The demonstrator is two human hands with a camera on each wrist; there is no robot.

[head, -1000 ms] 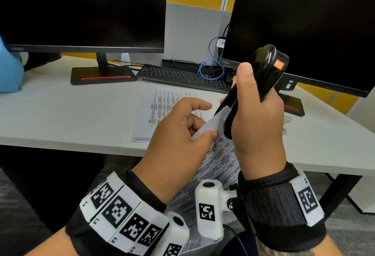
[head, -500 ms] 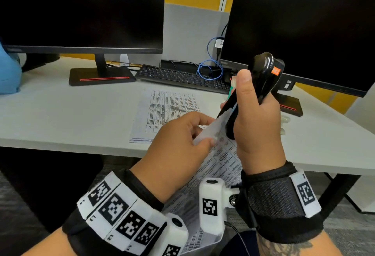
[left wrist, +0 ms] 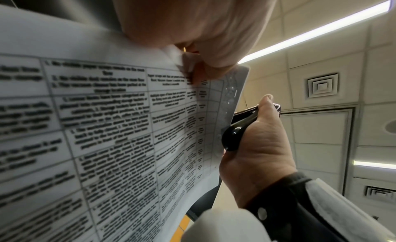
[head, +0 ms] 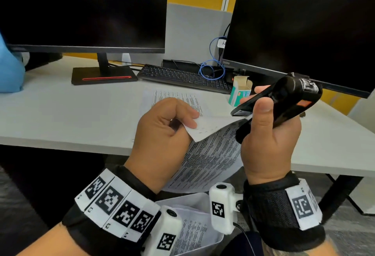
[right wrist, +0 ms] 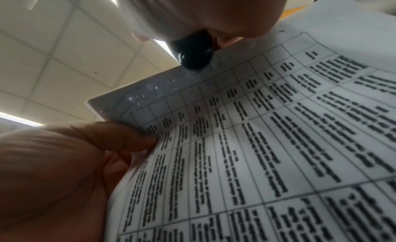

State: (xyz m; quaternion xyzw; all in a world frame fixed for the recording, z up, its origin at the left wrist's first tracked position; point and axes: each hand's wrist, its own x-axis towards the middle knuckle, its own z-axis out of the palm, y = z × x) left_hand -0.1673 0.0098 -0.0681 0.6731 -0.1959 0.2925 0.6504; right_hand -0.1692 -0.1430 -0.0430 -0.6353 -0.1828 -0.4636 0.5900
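My right hand (head: 265,134) grips a black stapler (head: 284,101) with an orange patch, tilted with its mouth toward the left. A corner of the printed sheets (head: 211,154) lies in the stapler's mouth. My left hand (head: 162,134) pinches the same corner of the sheets between thumb and forefinger, just left of the stapler. The sheets hang down toward my lap and carry a printed table. In the left wrist view the printed sheets (left wrist: 120,127) fill the left side, with the stapler (left wrist: 237,128) in my right hand (left wrist: 259,152). The right wrist view shows the stapler (right wrist: 193,52) tip against the sheets (right wrist: 257,144).
A white desk (head: 60,117) carries another printed sheet (head: 174,97), a black keyboard (head: 182,77), two dark monitors (head: 81,8), a small open staple box (head: 239,91) and a blue cable (head: 213,67). A blue object (head: 10,69) sits at the far left.
The right hand has tipped the stapler from nearly upright to lying toward the right and lowered it. The paper corner has flattened out, and the staple box behind has come into sight.
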